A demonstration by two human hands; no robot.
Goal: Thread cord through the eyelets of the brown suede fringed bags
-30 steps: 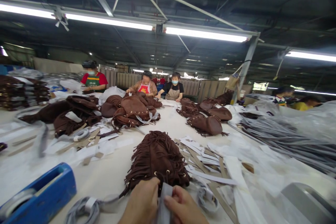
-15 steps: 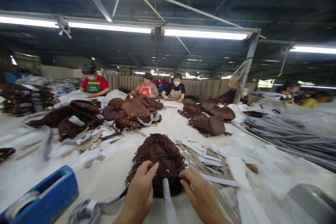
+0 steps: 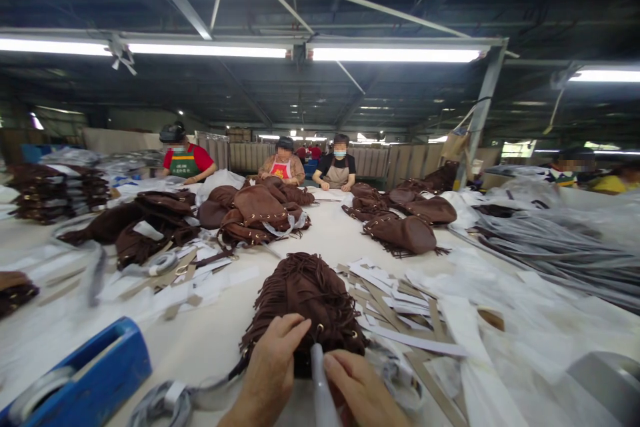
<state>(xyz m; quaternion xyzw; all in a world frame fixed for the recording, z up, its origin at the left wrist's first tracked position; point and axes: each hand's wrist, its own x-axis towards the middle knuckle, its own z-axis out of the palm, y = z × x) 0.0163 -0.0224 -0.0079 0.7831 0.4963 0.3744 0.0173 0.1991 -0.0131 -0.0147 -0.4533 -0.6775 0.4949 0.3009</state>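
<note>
Where the near edge of the white tabletop point(image 3: 210, 337) meets the bottom of the view, the person's two hands are on a fringed brown bag point(image 3: 305, 293) that lies straight ahead of them, its fringe fanned out toward the far side. The left hand point(image 3: 270, 377) is spread, fingers stretched forward and laid flat on the bag's near rim beside a row of small metal eyelets. The right hand point(image 3: 357, 390) is closed, thumb pressed against a grey strip point(image 3: 320, 390) that stands up between the two hands and reaches the bag's rim (the fingers behind it are curled out of sight, so the pinch shows only from the thumb side). Just left of the hands lies a loose coil of grey strap point(image 3: 160, 403), and beyond that, at the lower left corner, a blue tape dispenser point(image 3: 83, 377). To the right of the bag a litter of white and tan paper strips point(image 3: 395, 297) covers the tabletop, touching the fringe. Farther off, heaps of brown bags point(image 3: 260, 210) sit in the middle of the tabletop, with another heap point(image 3: 405, 230) to the right and a bundle of grey plastic sleeves point(image 3: 550, 247) along the right edge. Three other people point(image 3: 283, 163) sit at the far end, well apart from the hands.
</note>
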